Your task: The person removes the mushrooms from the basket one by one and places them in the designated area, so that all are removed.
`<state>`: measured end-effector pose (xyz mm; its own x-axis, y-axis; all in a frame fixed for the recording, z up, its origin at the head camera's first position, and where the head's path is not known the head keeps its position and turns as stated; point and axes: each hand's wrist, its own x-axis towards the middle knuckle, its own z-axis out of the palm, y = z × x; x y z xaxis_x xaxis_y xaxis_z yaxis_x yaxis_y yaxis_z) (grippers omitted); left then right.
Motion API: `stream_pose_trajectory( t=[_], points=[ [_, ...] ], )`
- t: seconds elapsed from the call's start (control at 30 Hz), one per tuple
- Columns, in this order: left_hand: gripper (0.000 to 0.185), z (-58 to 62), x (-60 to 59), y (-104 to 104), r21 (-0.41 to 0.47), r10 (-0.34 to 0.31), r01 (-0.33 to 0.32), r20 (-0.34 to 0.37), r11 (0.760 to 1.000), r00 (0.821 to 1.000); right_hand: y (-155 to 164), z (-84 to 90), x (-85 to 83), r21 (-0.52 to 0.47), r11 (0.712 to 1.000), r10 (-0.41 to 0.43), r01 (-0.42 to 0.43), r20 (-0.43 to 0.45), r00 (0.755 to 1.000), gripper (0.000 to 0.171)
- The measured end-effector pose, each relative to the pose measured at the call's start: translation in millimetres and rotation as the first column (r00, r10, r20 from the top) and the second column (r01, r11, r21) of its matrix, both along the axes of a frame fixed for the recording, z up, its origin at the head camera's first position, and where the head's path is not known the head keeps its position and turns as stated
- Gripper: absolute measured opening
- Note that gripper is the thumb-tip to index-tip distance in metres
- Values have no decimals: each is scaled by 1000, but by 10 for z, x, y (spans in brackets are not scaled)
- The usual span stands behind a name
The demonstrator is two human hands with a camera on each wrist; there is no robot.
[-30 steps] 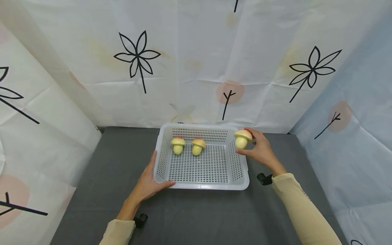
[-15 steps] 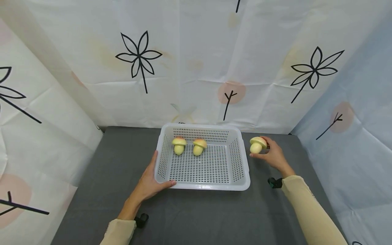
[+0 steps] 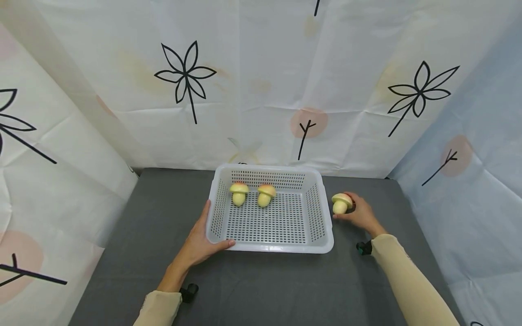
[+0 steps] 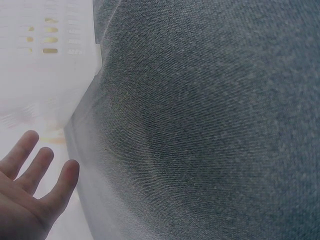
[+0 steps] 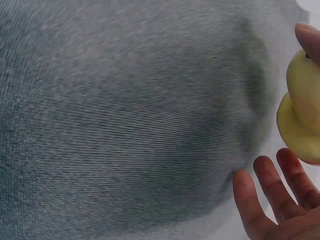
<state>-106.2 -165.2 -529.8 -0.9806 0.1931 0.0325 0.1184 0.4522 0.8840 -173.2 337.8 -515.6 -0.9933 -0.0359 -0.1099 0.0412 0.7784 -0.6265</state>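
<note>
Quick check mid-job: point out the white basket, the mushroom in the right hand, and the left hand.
White basket (image 3: 267, 224): head view, bare perforated floor.
Held mushroom (image 3: 340, 207): head view, stem.
Left hand (image 3: 201, 242): head view, back of the hand.

Two mushrooms (image 3: 239, 194) left-rear in the basket (image 3: 269, 248) — a third mushroom (image 3: 340, 204) to its right

Creased white fabric walls (image 3: 261, 54) with black line-drawn flowers (image 3: 185, 74) and round peach patches (image 3: 308, 115) flank a dark grey cloth-covered table (image 3: 269, 290); the right wall (image 3: 485, 217) looks pale blue
</note>
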Motion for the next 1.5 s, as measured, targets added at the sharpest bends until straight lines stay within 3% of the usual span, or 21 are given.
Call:
stream_pose_trajectory(
  t=[0.5,0.7,1.5],
  points=[
    [139,-2,-7,-2,13,-10,10,6,1000,1000,-27,-50,-112,69,997,35,-36,20,999,93],
    [137,7,-8,4,31,-20,20,-2,999,1000,-68,-58,-107,69,998,5,-10,65,998,97],
    [137,3,13,1,10,-3,3,11,1000,1000,-41,-116,-89,84,996,22,-26,50,999,97]
  ],
)
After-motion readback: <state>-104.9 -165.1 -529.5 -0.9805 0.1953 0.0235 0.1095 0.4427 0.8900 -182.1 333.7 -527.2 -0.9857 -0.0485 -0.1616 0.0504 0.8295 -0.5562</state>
